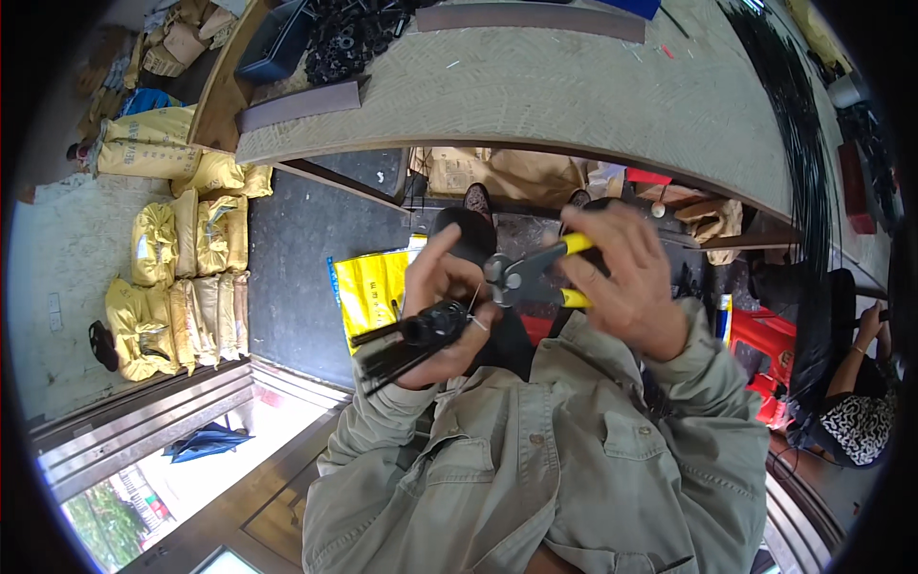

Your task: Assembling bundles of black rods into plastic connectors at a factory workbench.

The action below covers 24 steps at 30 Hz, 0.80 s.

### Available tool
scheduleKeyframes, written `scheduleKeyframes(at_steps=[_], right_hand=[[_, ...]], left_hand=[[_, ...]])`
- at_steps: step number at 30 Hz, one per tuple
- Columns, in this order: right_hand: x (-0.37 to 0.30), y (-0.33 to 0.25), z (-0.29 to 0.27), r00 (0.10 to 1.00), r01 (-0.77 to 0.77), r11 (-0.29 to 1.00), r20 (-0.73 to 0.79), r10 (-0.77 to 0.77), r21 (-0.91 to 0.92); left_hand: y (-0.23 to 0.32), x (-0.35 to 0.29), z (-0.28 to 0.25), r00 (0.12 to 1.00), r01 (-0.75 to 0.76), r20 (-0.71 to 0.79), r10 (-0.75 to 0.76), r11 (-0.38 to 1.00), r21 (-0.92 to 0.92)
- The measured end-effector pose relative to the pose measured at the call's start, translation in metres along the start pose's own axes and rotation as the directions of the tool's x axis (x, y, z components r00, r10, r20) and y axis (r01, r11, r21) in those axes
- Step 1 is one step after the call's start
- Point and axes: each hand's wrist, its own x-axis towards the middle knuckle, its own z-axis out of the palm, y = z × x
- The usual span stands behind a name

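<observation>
My right hand point(626, 282) grips a pair of end-cutting pliers point(531, 274) by their yellow handles, which are spread apart. The plier head points left, close to the fingers of my left hand point(449, 287). That hand is closed around a black plastic part point(435, 325) with long black strips point(387, 362) sticking out to the lower left. A thin pale pin or wire stands up from the part beside the plier jaws. Whether the jaws touch it, I cannot tell. Both hands are above my lap, in front of the workbench point(574, 96).
On the bench lie a heap of small black parts point(344, 43), a dark blue bin point(277, 43) and long black strips point(789, 124). Yellow sacks point(177, 316) are stacked at left, and a yellow bag point(368, 292) lies on the floor. Another person point(856, 383) sits at right near a red object point(765, 349).
</observation>
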Motion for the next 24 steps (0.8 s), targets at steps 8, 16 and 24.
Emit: scheduleKeyframes(at_steps=[8,16,24], right_hand=[[0.022,0.010,-0.007,0.906,0.291,0.670,-0.029,-0.423,-0.683],[-0.013,-0.029,0.016,0.995,-0.018,0.941,-0.097,-0.015,-0.337],[-0.006,0.000,-0.038,0.921,-0.045,0.953,0.382,-0.076,0.298]], left_hand=[[0.008,0.001,-0.007,0.999,-0.003,0.042,-0.005,0.984,0.179],[-0.010,-0.003,-0.011,0.987,-0.153,0.024,0.160,0.874,0.462],[0.015,0.002,-0.019,0.979,0.066,0.191,-0.072,0.997,0.037]])
